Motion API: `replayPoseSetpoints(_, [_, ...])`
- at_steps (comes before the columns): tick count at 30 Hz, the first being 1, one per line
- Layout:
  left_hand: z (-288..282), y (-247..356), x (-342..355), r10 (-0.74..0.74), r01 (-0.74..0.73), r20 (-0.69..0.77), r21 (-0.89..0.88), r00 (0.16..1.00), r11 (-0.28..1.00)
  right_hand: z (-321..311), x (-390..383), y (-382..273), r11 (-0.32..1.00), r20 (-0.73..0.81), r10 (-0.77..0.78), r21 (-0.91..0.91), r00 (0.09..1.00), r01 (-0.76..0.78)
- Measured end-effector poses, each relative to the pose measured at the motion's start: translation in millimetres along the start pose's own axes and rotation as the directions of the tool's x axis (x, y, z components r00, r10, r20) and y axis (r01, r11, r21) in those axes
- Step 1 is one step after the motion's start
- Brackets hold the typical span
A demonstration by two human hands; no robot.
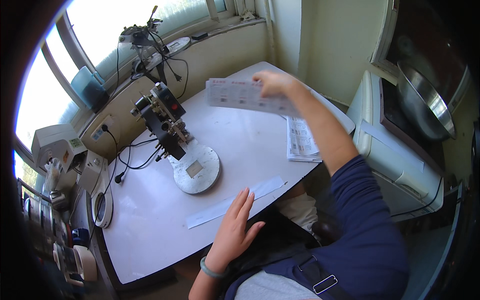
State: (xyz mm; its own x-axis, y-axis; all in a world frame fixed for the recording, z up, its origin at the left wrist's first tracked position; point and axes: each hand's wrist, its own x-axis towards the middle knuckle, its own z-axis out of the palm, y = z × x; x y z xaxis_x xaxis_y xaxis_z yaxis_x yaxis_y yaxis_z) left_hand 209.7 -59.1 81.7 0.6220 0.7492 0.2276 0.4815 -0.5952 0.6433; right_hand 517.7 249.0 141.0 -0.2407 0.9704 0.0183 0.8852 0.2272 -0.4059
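Note:
My right hand [275,84] is raised over the far right of the table, its fingers closed on one end of a long printed sheet [235,95]. The sheet stretches out to the left of that hand, slightly blurred. Below my right forearm lies a stack of similar printed sheets [301,137], partly covered by the arm. At the near edge, my left hand [235,227] is open with fingers stretched out, beside a narrow pale strip [210,214]. Whether the fingertips touch the strip I cannot tell. A black benchtop machine [162,120] stands left of centre on a round white base [197,175].
The white table [140,240] runs along a windowed wall. Cords [131,150] trail left of the machine. A ring-based device [102,210] stands at the left edge. A second machine [145,45] and a blue jug [89,85] sit by the window. At right, a steel bowl [425,100] rests above a white cabinet [395,165].

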Motion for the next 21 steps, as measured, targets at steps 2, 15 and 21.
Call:
replayPoseSetpoints(2, [-2, 1, -17, -0.066, 0.067, 0.003, -0.075, 0.998, 0.995, -46, -7, 35, 0.994, 0.231, 0.078, 0.057, 0.97, -0.094])
replayPoseSetpoints(15, [-15, 18, -81, -0.227, 0.208, -0.144, -0.135, 0.963, 0.969, -23, -76, -1, 0.951, -0.524, -0.309, -0.175, 0.794, 0.254])
replayPoseSetpoints(21, [-21, 47, -201, -0.501, 0.559, -0.387, 0.044, 0.774, 0.828, 26, -163, -184, 0.648, -0.339, -0.686, 0.118, 0.644, 0.753])
